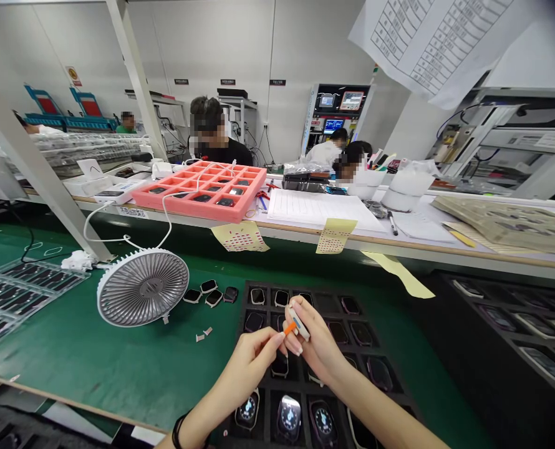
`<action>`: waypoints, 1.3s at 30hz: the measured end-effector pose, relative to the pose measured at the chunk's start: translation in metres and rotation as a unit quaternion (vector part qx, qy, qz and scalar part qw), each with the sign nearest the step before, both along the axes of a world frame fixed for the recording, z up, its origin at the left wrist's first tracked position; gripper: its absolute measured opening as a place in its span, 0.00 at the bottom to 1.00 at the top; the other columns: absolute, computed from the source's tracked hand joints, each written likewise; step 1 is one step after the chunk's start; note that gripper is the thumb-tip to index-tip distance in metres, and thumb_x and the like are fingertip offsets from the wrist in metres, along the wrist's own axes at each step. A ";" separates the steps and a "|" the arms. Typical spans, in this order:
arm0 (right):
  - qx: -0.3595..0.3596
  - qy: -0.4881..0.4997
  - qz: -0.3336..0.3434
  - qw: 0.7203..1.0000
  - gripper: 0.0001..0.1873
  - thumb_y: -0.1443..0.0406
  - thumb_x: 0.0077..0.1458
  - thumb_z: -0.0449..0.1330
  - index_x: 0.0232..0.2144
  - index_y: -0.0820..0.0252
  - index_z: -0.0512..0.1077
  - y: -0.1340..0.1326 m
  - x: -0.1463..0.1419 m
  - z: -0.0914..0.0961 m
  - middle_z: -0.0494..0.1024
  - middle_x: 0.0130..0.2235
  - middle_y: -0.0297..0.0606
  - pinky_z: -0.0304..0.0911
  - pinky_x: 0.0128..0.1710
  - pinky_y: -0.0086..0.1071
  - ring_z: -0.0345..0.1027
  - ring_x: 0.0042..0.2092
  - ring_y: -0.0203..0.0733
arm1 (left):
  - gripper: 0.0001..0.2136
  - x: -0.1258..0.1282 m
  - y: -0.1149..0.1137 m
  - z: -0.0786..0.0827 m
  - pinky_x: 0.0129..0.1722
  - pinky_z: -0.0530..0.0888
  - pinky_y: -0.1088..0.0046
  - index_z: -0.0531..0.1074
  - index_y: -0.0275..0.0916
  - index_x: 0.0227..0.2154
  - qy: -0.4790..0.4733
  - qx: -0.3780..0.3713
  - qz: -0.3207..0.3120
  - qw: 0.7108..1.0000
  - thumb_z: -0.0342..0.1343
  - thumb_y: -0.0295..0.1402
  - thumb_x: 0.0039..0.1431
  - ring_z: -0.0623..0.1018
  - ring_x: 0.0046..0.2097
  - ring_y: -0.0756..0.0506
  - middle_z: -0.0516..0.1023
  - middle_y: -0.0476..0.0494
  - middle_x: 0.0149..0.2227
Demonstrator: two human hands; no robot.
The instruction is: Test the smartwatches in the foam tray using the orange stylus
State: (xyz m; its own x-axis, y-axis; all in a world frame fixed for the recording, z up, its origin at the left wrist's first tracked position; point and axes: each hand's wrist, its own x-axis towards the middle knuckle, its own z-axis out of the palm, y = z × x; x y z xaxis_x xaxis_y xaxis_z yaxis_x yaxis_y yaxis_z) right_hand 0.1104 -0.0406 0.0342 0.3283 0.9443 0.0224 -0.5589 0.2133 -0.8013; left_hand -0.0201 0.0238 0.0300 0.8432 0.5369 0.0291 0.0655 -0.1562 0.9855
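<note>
Green and smooth, the long tabletop (85, 368) ran under a white shelf. At the far left lay a clear plastic sheet with black strips (38, 293). Next came a round fan with a white rim and grey blades (149, 287). Up on the shelf behind it sat a pink foam tray with square holes (246, 212). Right of the fan were four small dark-faced watches (213, 298), and nearer lay two little pale pieces (199, 338).

Then came the left hand (259, 352), with a black band (177, 430) on its wrist. Its thumb and finger were pinched on a short, flat orange strip (290, 328). The strip led up and right to a small white block with a blue patch (300, 324). So the block was just right of the left fingers and a bit higher. Its long side sloped down to the right, across the strip. The right hand (318, 340) was nearer to it, with its fingers clamped around it. Both arms leaned in, so the hands met over a black foam tray (327, 304) with watches in many holes. At the far right stood another black tray (469, 349).
</note>
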 end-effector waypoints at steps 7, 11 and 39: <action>-0.009 0.031 0.041 0.999 0.15 0.56 0.54 0.60 0.27 0.57 0.61 0.001 -0.002 -0.002 0.62 0.17 0.20 0.37 0.11 0.19 0.42 0.11 0.21 | 0.20 0.001 0.002 0.001 0.19 0.52 0.78 0.71 0.33 0.24 -0.032 -0.046 -0.022 0.998 0.47 0.45 0.60 0.54 0.18 0.55 0.56 0.56 0.14; -0.018 0.114 0.053 0.992 0.14 0.58 0.51 0.64 0.29 0.57 0.61 0.002 -0.007 -0.001 0.60 0.16 0.19 0.36 0.12 0.19 0.37 0.13 0.21 | 0.21 0.004 -0.002 0.000 0.17 0.51 0.79 0.71 0.34 0.24 -0.063 -0.075 -0.015 0.995 0.48 0.48 0.58 0.53 0.16 0.56 0.55 0.57 0.12; -0.245 -0.547 -0.209 0.773 0.09 0.59 0.52 0.50 0.31 0.57 0.66 -0.010 0.168 -0.074 0.69 0.25 0.32 0.60 0.27 0.32 0.65 0.25 0.39 | 0.16 -0.075 0.086 -0.056 0.22 0.59 0.78 0.59 0.41 0.20 0.280 0.284 0.222 0.890 0.44 0.47 0.55 0.62 0.19 0.49 0.57 0.54 0.16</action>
